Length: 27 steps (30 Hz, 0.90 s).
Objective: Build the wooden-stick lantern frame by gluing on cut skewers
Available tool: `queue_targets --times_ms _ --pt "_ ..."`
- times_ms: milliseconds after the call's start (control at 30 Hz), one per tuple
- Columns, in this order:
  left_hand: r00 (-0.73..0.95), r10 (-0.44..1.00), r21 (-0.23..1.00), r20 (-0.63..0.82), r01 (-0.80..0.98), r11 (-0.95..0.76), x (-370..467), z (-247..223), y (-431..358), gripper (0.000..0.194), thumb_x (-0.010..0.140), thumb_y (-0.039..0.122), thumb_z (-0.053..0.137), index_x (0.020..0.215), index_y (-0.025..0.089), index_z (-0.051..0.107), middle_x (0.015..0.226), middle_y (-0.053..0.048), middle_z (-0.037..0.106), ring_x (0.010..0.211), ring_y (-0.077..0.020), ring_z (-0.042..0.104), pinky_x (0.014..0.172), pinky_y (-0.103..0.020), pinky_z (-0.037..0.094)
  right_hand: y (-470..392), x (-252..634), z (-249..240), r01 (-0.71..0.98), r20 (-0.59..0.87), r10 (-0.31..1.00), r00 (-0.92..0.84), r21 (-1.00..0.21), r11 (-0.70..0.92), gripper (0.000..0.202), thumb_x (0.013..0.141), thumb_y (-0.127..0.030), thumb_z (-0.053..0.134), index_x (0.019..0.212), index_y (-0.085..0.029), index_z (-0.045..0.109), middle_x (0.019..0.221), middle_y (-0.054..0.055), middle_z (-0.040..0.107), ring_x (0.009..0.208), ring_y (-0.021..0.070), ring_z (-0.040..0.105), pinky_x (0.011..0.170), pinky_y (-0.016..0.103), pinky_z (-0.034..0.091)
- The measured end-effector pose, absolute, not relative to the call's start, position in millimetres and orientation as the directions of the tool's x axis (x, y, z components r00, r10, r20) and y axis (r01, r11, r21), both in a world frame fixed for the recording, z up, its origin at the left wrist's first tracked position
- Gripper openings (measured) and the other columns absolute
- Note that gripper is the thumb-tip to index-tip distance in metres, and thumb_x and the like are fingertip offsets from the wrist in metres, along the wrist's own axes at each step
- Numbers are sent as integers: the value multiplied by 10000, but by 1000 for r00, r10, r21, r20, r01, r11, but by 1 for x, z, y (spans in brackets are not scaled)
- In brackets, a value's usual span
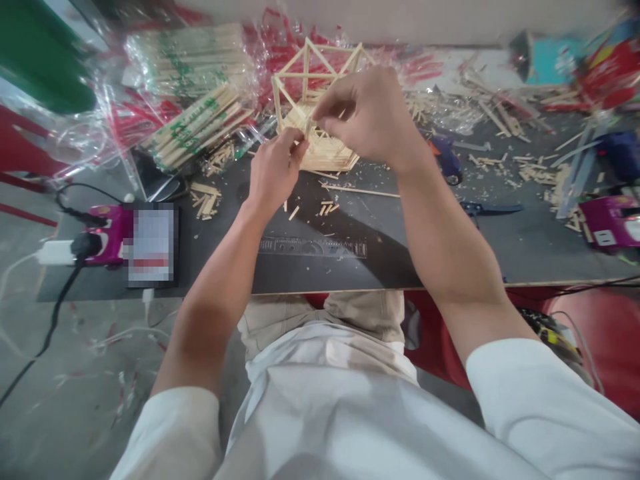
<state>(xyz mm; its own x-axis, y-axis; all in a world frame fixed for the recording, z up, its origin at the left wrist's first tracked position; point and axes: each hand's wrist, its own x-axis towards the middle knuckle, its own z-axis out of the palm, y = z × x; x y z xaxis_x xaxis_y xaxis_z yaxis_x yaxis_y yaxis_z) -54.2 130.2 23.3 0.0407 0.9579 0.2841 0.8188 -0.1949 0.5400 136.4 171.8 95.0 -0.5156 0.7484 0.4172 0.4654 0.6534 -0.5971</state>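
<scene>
Right of the right forearm (pixel 440 223), open dark-grey tabletop (pixel 537 253) is leaving passage; a slim dark-blue tool (pixel 493 209) is blocking behind, a glossy magenta box (pixel 611 223) rightward.

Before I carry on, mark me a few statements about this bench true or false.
1. Both the left hand and right hand are at the wooden stick frame. True.
2. The clear ruler lies beyond the frame. False: it is on the near side, toward the person.
3. The phone is left of the left forearm. True.
4. The paper-wrapped chopsticks are right of the frame. False: they are left of it.
</scene>
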Motion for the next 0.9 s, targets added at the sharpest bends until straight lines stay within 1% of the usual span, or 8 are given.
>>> queue_targets --times_ms 133,233,367,500,567,733,900 --pt "32 958 549 284 814 -190 -54 23 130 313 1081 491 452 1190 287 664 1042 -86 750 1017 -231 715 895 -326 534 170 136 97 488 411 754 -512 -583 649 121 890 -154 704 865 -251 771 926 42 812 869 231 732 821 414 582" --pt "28 959 551 284 814 -187 -54 22 132 314 1081 497 461 1176 277 664 1022 -86 736 1034 -238 718 899 -327 530 168 135 99 491 406 757 -512 -585 646 136 883 -137 711 850 -255 769 926 46 813 890 244 747 838 422 596" --pt "24 956 528 294 829 -183 -55 22 133 295 1074 471 463 1160 280 671 1010 -78 745 1004 -225 714 892 -318 535 165 134 102 506 404 757 -514 -570 648 154 871 -105 710 843 -244 773 922 60 812 898 264 750 845 447 603" --pt "29 954 522 298 832 -188 -56 22 133 283 1068 464 464 1146 291 674 980 -65 751 978 -217 711 875 -313 541 166 134 102 508 403 762 -506 -575 642 144 885 -103 707 865 -223 783 932 71 810 909 255 748 850 431 594" --pt "39 945 539 325 814 -219 -57 18 135 275 1062 473 476 1121 290 672 950 -65 750 952 -221 714 859 -320 542 168 135 100 510 401 765 -503 -577 638 150 876 -102 721 855 -238 781 927 55 809 908 250 749 849 421 597" --pt "65 874 613 482 688 -389 -62 0 147 318 1042 567 492 1025 299 662 867 -67 735 904 -243 721 799 -329 543 178 134 93 520 433 743 -511 -533 668 277 818 -42 740 794 -314 788 860 -41 811 829 204 763 774 349 643" --pt "71 874 626 480 670 -398 -64 -3 149 383 1037 622 481 987 283 653 850 -67 720 930 -251 732 834 -348 556 184 135 86 482 518 680 -519 -479 733 291 846 -51 725 814 -331 796 837 -68 808 811 185 772 733 322 662"
